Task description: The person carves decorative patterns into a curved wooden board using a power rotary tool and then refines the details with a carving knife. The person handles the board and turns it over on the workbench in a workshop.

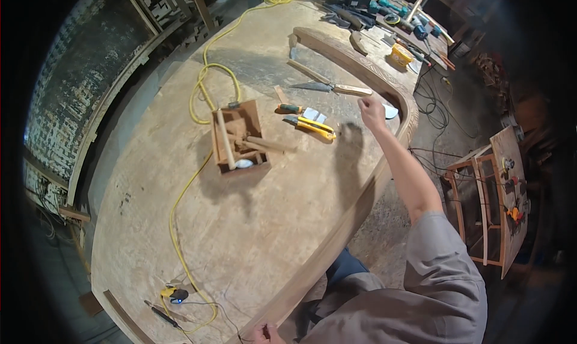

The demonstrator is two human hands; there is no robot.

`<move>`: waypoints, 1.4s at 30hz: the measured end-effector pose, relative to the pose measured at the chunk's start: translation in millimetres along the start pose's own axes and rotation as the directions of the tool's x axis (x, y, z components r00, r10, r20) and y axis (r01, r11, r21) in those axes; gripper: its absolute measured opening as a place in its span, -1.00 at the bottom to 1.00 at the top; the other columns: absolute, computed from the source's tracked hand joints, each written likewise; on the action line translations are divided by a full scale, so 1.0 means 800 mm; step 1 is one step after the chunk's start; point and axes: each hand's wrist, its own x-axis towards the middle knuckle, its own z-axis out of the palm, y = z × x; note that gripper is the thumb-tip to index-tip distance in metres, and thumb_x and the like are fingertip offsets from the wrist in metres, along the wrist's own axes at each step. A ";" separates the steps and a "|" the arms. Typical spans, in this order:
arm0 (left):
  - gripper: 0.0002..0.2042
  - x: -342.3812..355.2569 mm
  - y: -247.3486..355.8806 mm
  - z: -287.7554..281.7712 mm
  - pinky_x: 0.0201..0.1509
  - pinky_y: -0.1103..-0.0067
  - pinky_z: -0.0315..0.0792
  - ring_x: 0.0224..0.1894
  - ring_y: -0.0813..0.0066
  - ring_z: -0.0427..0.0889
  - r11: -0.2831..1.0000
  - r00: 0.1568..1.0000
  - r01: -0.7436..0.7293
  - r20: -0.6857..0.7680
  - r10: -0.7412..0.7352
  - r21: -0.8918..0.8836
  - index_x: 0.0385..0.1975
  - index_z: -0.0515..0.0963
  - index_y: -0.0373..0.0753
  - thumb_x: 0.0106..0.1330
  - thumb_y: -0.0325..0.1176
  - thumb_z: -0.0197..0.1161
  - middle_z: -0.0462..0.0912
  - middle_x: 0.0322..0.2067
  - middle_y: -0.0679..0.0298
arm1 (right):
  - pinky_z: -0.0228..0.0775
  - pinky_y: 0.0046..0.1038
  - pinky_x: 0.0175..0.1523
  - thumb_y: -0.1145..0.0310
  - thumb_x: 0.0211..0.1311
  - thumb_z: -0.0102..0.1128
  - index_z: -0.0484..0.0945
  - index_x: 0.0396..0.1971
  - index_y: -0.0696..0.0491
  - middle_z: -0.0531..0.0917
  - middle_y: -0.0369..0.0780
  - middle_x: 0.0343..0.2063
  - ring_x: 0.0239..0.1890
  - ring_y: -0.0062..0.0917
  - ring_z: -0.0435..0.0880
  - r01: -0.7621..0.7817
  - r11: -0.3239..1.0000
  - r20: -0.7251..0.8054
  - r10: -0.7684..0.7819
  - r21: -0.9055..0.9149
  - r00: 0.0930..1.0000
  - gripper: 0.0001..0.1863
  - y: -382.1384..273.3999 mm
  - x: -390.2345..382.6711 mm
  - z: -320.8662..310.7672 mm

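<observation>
My right hand [372,112] is held over the far right of the wooden tabletop with its fingers curled closed; whatever they hold, if anything, is hidden. Right beside it shows a pale rounded blade-like piece [390,111], against the inside of the curved wooden rail [354,67]. Just beyond lies a knife with a wooden handle [353,90]. Nearer the middle are a yellow utility knife [315,127] and a scraper with a dark handle [291,108]. At the bottom edge my left hand [266,334] is partly cut off, fingers drawn together by the table's rim and a thin dark cable.
An open wooden box [237,136] with sticks in it stands mid-table. A yellow cord [174,224] winds across the top. A soldering-iron-like tool [161,314] and a small yellow-black device [174,294] lie near left. Tools and a yellow tub [401,55] crowd the far end.
</observation>
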 end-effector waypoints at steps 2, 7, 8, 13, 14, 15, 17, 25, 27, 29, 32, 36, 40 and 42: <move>-0.77 -0.036 -0.070 0.030 -0.11 0.52 0.54 -0.19 0.37 0.66 0.957 0.987 -0.128 0.131 0.097 0.261 -0.09 0.62 -0.37 0.37 -0.36 0.31 0.69 -0.20 0.11 | 0.49 -0.26 -0.14 0.17 0.26 0.30 0.75 -0.25 0.04 0.72 -0.04 -0.36 -0.28 -0.22 0.72 0.023 1.000 0.020 -0.023 0.018 1.000 -0.74 -0.008 0.045 0.036; -0.68 -0.069 -0.101 0.072 -0.04 0.46 0.59 -0.11 0.25 0.73 0.687 0.860 -0.492 0.422 0.287 0.535 -0.03 0.65 -0.35 0.41 -0.22 0.35 0.74 -0.13 0.02 | 0.53 -0.22 -0.07 0.07 0.22 0.33 0.76 -0.21 -0.01 0.75 -0.06 -0.29 -0.17 -0.17 0.74 0.101 0.993 0.165 -0.089 -0.063 0.982 -0.69 -0.042 0.120 0.091; -0.70 -0.077 -0.099 0.068 -0.05 0.44 0.60 -0.13 0.23 0.74 0.692 0.865 -0.483 0.412 0.285 0.536 -0.05 0.66 -0.34 0.40 -0.23 0.36 0.74 -0.15 0.02 | 0.53 -0.21 -0.03 0.05 0.21 0.35 0.77 -0.23 -0.01 0.75 -0.06 -0.25 -0.13 -0.15 0.73 0.086 0.988 0.225 -0.056 -0.129 0.973 -0.67 -0.055 0.123 0.099; -0.78 -0.086 -0.078 0.061 -0.11 0.38 0.61 -0.18 0.18 0.76 0.702 0.915 -0.402 0.286 0.284 0.587 -0.14 0.70 -0.30 0.36 -0.29 0.38 0.77 -0.24 0.01 | 0.57 -0.23 -0.03 -0.02 0.12 0.42 0.80 -0.22 -0.04 0.78 -0.08 -0.29 -0.17 -0.16 0.76 0.078 0.981 0.342 -0.014 -0.176 0.940 -0.62 -0.104 0.157 0.156; -0.81 -0.095 -0.067 0.059 -0.13 0.42 0.58 -0.21 0.24 0.73 0.773 0.944 -0.327 0.231 0.236 0.543 -0.15 0.68 -0.31 0.35 -0.33 0.36 0.74 -0.26 0.05 | 0.57 -0.20 -0.02 0.02 0.10 0.43 0.80 -0.26 -0.04 0.77 -0.07 -0.30 -0.15 -0.16 0.76 0.068 0.985 0.364 -0.007 -0.155 0.931 -0.66 -0.101 0.162 0.171; -0.83 -0.097 -0.044 0.063 -0.16 0.46 0.56 -0.24 0.30 0.69 0.882 0.981 -0.185 0.138 0.138 0.433 -0.17 0.66 -0.32 0.35 -0.38 0.34 0.72 -0.29 0.09 | 0.57 -0.17 -0.01 0.09 0.15 0.36 0.79 -0.29 -0.02 0.77 -0.06 -0.29 -0.14 -0.14 0.75 0.219 0.947 0.392 -0.114 -0.235 0.913 -0.71 -0.095 0.160 0.177; -0.88 0.004 0.190 0.080 -0.20 0.53 0.51 -0.30 0.43 0.62 0.993 0.997 0.068 0.042 -0.064 -0.098 -0.21 0.63 -0.35 0.33 -0.47 0.30 0.67 -0.33 0.18 | 0.55 -0.14 0.00 0.12 0.20 0.30 0.75 -0.28 0.01 0.76 -0.05 -0.24 -0.12 -0.10 0.73 0.269 0.859 0.347 -0.116 -0.435 0.931 -0.72 -0.012 0.203 0.123; -0.94 0.052 0.361 -0.009 -0.26 0.59 0.47 -0.39 0.55 0.56 0.954 0.986 0.141 -0.046 -0.158 -0.263 -0.26 0.61 -0.35 0.34 -0.53 0.27 0.62 -0.41 0.26 | 0.44 -0.52 -0.40 0.47 0.22 0.34 0.52 -0.49 0.20 0.62 -0.27 -0.53 -0.49 -0.65 0.57 -0.084 0.758 0.243 -0.100 0.647 0.965 -0.81 -0.127 -0.012 -0.020; -0.92 0.064 0.378 -0.017 -0.25 0.61 0.47 -0.38 0.57 0.55 0.944 0.993 0.062 -0.074 -0.090 -0.323 -0.24 0.63 -0.33 0.33 -0.50 0.31 0.62 -0.42 0.26 | 0.46 -0.54 -0.26 0.57 0.29 0.23 0.53 -0.33 0.17 0.60 -0.30 -0.47 -0.42 -0.61 0.56 0.271 0.747 0.151 -0.443 0.608 0.884 -0.95 -0.120 -0.104 -0.082; -0.87 0.069 0.391 -0.021 -0.26 0.57 0.50 -0.37 0.43 0.61 0.921 0.997 0.021 -0.058 -0.047 -0.389 -0.20 0.63 -0.30 0.28 -0.50 0.35 0.64 -0.35 0.21 | 0.46 -0.51 -0.11 0.56 0.33 0.19 0.50 -0.08 0.12 0.54 -0.32 -0.33 -0.26 -0.56 0.55 -0.246 0.400 0.392 -0.339 0.883 0.855 -0.80 -0.118 -0.239 -0.109; -0.70 0.064 0.377 -0.035 -0.09 0.35 0.52 -0.13 0.23 0.63 0.904 0.883 -0.423 -0.249 0.398 -0.054 -0.15 0.65 -0.22 0.09 -0.39 0.48 0.63 -0.15 0.24 | 0.50 -0.43 -0.16 0.52 0.23 0.29 0.64 -0.28 0.16 0.68 -0.19 -0.37 -0.31 -0.43 0.64 0.291 0.668 0.488 -0.717 0.685 0.498 -0.91 -0.161 -0.407 -0.156; -0.72 0.004 0.324 -0.091 0.02 0.35 0.45 -0.02 0.28 0.58 0.821 0.787 -0.561 -0.240 0.569 0.107 -0.25 0.65 -0.15 -0.01 -0.35 0.42 0.59 -0.14 0.32 | 0.49 -0.44 -0.24 0.56 0.11 0.32 0.69 -0.29 0.21 0.73 -0.11 -0.38 -0.38 -0.41 0.66 -0.112 0.598 0.607 -0.767 0.793 0.207 -0.86 -0.236 -0.537 -0.202; -0.81 -0.065 0.253 -0.132 -0.03 0.39 0.42 -0.06 0.32 0.55 0.843 0.760 -0.538 -0.429 0.488 0.007 -0.35 0.63 -0.12 -0.01 -0.41 0.39 0.59 -0.26 0.37 | 0.50 -0.46 -0.24 0.58 0.11 0.32 0.69 -0.29 0.23 0.72 -0.13 -0.39 -0.37 -0.47 0.66 -0.215 0.633 0.647 -0.763 0.743 -0.011 -0.85 -0.267 -0.605 -0.215; -0.83 -0.097 0.225 -0.151 -0.09 0.39 0.41 -0.09 0.31 0.56 0.866 0.778 -0.490 -0.497 0.383 -0.098 -0.39 0.63 -0.09 -0.01 -0.42 0.41 0.60 -0.30 0.41 | 0.50 -0.49 -0.23 0.58 0.17 0.31 0.69 -0.27 0.24 0.71 -0.15 -0.40 -0.36 -0.52 0.65 -0.331 0.641 0.629 -0.761 0.693 -0.157 -0.87 -0.289 -0.638 -0.217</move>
